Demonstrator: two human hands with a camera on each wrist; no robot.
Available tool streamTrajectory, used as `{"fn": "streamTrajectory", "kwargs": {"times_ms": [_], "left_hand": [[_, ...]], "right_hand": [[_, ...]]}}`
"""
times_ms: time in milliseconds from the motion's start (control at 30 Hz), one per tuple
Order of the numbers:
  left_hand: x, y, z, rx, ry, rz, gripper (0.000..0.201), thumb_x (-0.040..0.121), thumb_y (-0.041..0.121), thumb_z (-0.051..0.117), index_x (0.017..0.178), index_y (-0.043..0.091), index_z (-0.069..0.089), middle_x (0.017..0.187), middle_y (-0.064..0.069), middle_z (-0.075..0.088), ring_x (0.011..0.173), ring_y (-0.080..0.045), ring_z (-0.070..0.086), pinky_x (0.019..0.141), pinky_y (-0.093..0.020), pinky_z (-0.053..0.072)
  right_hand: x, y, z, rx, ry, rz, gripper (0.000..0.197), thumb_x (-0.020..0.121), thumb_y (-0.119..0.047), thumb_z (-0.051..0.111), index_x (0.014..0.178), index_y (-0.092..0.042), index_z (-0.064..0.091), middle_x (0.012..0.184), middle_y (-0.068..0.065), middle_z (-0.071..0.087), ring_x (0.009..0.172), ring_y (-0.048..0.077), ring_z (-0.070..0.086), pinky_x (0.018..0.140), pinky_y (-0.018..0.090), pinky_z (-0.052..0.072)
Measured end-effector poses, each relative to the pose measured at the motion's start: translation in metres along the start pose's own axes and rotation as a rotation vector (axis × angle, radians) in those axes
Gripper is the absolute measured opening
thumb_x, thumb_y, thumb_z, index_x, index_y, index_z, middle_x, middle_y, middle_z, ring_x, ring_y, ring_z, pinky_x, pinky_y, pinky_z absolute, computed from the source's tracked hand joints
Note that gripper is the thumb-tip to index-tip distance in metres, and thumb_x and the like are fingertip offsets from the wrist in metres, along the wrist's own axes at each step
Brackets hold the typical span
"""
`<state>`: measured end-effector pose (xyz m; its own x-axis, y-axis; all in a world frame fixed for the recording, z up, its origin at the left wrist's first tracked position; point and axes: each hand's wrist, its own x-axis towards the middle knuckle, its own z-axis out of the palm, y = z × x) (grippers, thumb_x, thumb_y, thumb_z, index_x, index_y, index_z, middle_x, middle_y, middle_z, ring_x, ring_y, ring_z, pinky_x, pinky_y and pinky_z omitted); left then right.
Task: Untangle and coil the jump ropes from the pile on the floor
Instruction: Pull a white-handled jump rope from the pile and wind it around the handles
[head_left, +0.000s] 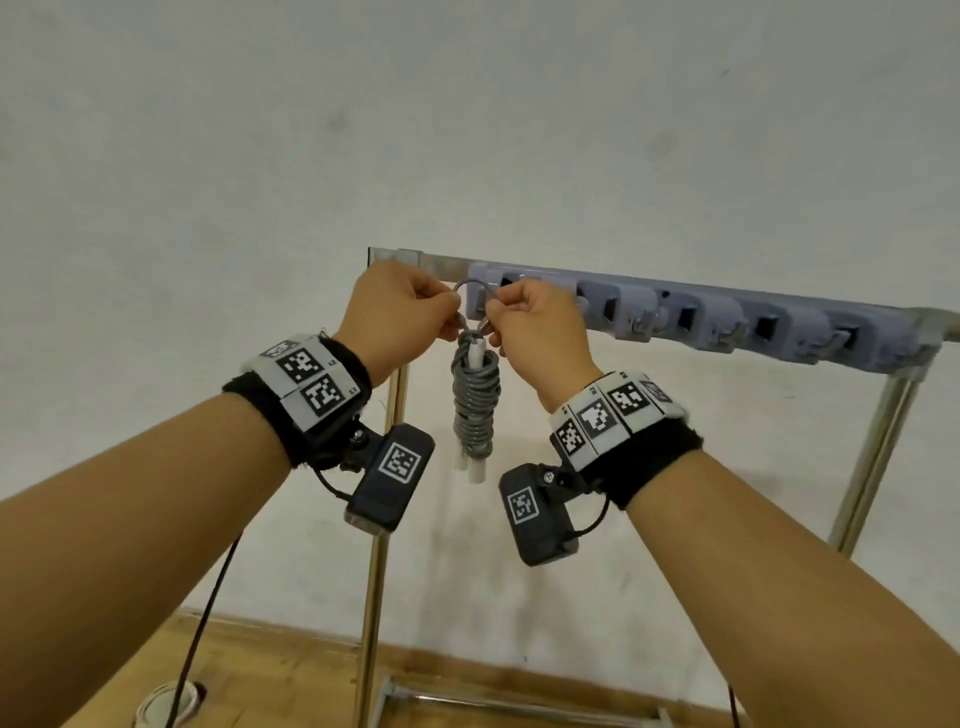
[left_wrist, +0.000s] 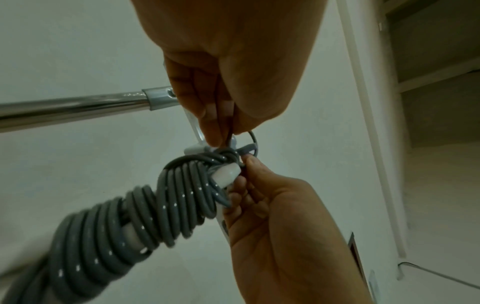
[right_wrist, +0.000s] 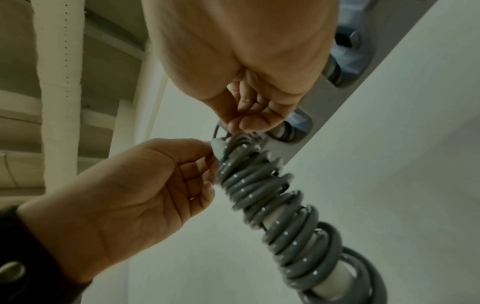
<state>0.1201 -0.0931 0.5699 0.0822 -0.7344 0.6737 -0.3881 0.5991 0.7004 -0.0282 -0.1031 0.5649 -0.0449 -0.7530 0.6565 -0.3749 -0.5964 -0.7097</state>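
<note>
A grey jump rope (head_left: 475, 405), wound tightly round its two white handles (head_left: 471, 470), hangs upright between my hands. A small loop of the rope (head_left: 470, 285) arches above the bundle, in front of the left end of the grey hook strip (head_left: 675, 312). My left hand (head_left: 451, 314) pinches the loop's left side and my right hand (head_left: 493, 318) pinches its right side. In the left wrist view my left hand (left_wrist: 221, 142) pinches just above the coil (left_wrist: 155, 195). The right wrist view has my right hand (right_wrist: 241, 127) at the top of the coil (right_wrist: 272, 195).
The hook strip is mounted on a metal rack whose top rail (head_left: 415, 257) and left post (head_left: 382, 519) stand close to my left wrist. A white wall lies behind. Below are a wooden floor (head_left: 285, 675) and a round tape-like roll (head_left: 166, 701).
</note>
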Motion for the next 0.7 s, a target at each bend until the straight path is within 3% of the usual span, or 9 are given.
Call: {"fn": "streamTrajectory", "kwargs": {"times_ms": [100, 200, 267, 333, 467, 567, 700], "left_hand": [[0.004, -0.016, 0.005, 0.013, -0.035, -0.01, 0.017, 0.087, 0.013, 0.064, 0.074, 0.012, 0.075, 0.068, -0.002, 0.074, 0.065, -0.013, 0.073, 0.056, -0.013, 0.049], [0.002, -0.026, 0.014, 0.065, -0.082, 0.029, 0.018, 0.089, 0.017, 0.064, 0.074, 0.017, 0.074, 0.069, 0.001, 0.075, 0.065, -0.008, 0.073, 0.056, -0.012, 0.047], [0.0, -0.03, 0.017, 0.072, -0.075, 0.037, 0.011, 0.089, 0.02, 0.067, 0.08, 0.019, 0.073, 0.071, 0.002, 0.075, 0.066, -0.006, 0.072, 0.06, -0.015, 0.05], [-0.005, -0.031, 0.017, 0.1, -0.012, 0.045, 0.008, 0.084, 0.026, 0.073, 0.087, 0.019, 0.072, 0.075, 0.005, 0.073, 0.069, -0.006, 0.069, 0.066, -0.018, 0.053], [-0.035, -0.028, 0.015, 0.187, 0.09, 0.145, 0.018, 0.08, 0.032, 0.075, 0.092, 0.02, 0.066, 0.076, 0.011, 0.066, 0.069, -0.001, 0.06, 0.064, -0.009, 0.046], [-0.076, -0.028, 0.018, 0.196, -0.029, 0.183, 0.011, 0.083, 0.028, 0.073, 0.087, 0.021, 0.066, 0.073, 0.012, 0.065, 0.07, 0.001, 0.06, 0.062, -0.006, 0.043], [-0.141, -0.052, 0.035, 0.293, -0.348, 0.056, 0.006, 0.084, 0.032, 0.069, 0.086, 0.027, 0.067, 0.077, 0.01, 0.068, 0.073, -0.003, 0.063, 0.062, -0.011, 0.047]], "right_hand": [[0.003, 0.014, 0.009, -0.043, 0.018, 0.032, 0.022, 0.09, -0.013, 0.058, 0.071, -0.025, 0.062, 0.071, 0.006, 0.072, 0.072, 0.026, 0.069, 0.078, 0.049, 0.058], [-0.001, 0.033, 0.014, -0.039, 0.038, 0.064, 0.008, 0.09, -0.019, 0.062, 0.083, -0.021, 0.065, 0.076, 0.001, 0.072, 0.077, 0.02, 0.069, 0.081, 0.045, 0.058], [-0.004, 0.04, 0.015, -0.002, 0.038, 0.054, 0.001, 0.091, -0.02, 0.062, 0.092, -0.019, 0.063, 0.082, 0.0, 0.071, 0.078, 0.016, 0.069, 0.08, 0.04, 0.058], [-0.008, 0.04, 0.013, 0.024, 0.038, 0.03, 0.008, 0.091, -0.018, 0.063, 0.099, -0.02, 0.062, 0.088, -0.003, 0.07, 0.08, 0.008, 0.068, 0.078, 0.032, 0.058], [-0.032, 0.036, -0.002, 0.042, 0.055, -0.042, 0.022, 0.087, -0.021, 0.07, 0.107, -0.025, 0.061, 0.088, -0.013, 0.066, 0.079, -0.007, 0.062, 0.068, 0.01, 0.05], [-0.065, 0.035, -0.02, 0.006, 0.008, -0.065, 0.018, 0.084, -0.022, 0.072, 0.101, -0.025, 0.065, 0.086, -0.01, 0.068, 0.076, -0.001, 0.063, 0.07, 0.015, 0.052], [-0.127, 0.06, -0.043, -0.046, -0.155, 0.049, 0.007, 0.082, -0.024, 0.074, 0.089, -0.026, 0.07, 0.079, -0.009, 0.069, 0.071, 0.005, 0.065, 0.073, 0.025, 0.055]]}}
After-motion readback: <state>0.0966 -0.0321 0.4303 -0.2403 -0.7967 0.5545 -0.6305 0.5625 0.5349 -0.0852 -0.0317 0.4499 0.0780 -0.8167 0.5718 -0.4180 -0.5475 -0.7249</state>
